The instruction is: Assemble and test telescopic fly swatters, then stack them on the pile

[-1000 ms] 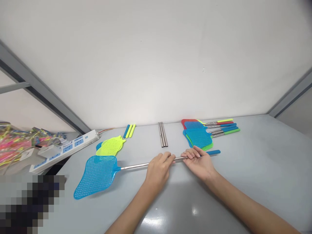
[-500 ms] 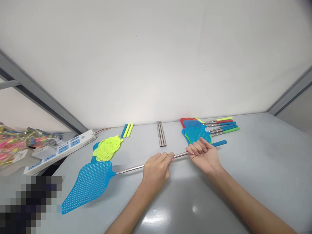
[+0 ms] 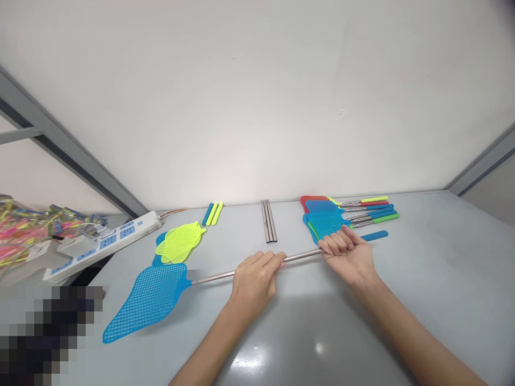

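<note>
A blue fly swatter (image 3: 151, 300) with an extended metal rod stretches across the front of the table. My left hand (image 3: 257, 276) is closed around the middle of its rod. My right hand (image 3: 348, 254) is closed on the rod near the blue handle (image 3: 375, 235), palm side partly turned up. The handle's inner end is hidden by my right hand. Just behind that hand lies a pile of fly swatters (image 3: 328, 222) in blue, red, green and yellow, their rods short and handles pointing right.
Several metal rods (image 3: 269, 222) lie by the wall. To their left are one blue and two yellow handle sleeves (image 3: 213, 214) and yellow swatter heads (image 3: 181, 242) over blue ones. A white power strip (image 3: 108, 244) and colourful wrapped items (image 3: 36, 228) are at the left.
My right hand has moved to the right with the handle, away from my left hand. More bare rod shows between my hands.
</note>
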`<state>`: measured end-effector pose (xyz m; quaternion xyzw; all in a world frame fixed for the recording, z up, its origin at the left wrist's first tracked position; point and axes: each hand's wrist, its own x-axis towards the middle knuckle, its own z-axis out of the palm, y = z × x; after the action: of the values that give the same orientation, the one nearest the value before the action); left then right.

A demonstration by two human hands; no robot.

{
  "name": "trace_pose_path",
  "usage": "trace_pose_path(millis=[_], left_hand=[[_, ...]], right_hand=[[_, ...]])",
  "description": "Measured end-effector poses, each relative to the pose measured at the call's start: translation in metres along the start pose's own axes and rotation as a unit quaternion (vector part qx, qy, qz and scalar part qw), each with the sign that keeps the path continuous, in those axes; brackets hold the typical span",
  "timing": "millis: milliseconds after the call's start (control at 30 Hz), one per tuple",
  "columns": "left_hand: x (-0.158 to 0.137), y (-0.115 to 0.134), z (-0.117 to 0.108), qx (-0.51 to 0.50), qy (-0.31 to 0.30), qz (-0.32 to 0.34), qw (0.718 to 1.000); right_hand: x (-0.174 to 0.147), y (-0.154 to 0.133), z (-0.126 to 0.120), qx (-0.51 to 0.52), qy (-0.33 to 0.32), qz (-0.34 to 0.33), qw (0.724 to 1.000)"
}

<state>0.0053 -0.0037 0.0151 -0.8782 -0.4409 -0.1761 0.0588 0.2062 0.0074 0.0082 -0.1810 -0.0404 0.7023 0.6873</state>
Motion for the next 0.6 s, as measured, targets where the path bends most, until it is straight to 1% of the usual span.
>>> trace_pose_path(millis=[200,367,500,600], left_hand=[[0.002,-0.003,-0.001,-0.015,-0.013,0.007,1.000],[0.003,-0.009,0.003,-0.050,-0.041,-0.005,0.998],[0.001,-0.023,0.005,-0.050,-0.027,-0.043,0.997],[0.001,-0.031,0.006,-0.069,-0.018,-0.057,0.996]], right_hand=[[0.002,-0.001,-0.001,0.028,0.011,0.013,0.999],[0.004,-0.002,-0.003,0.028,-0.017,-0.010,0.999],[0.008,-0.008,-0.006,0.039,-0.030,-0.044,0.998],[0.011,-0.014,-0.007,0.059,-0.023,-0.045,0.997]])
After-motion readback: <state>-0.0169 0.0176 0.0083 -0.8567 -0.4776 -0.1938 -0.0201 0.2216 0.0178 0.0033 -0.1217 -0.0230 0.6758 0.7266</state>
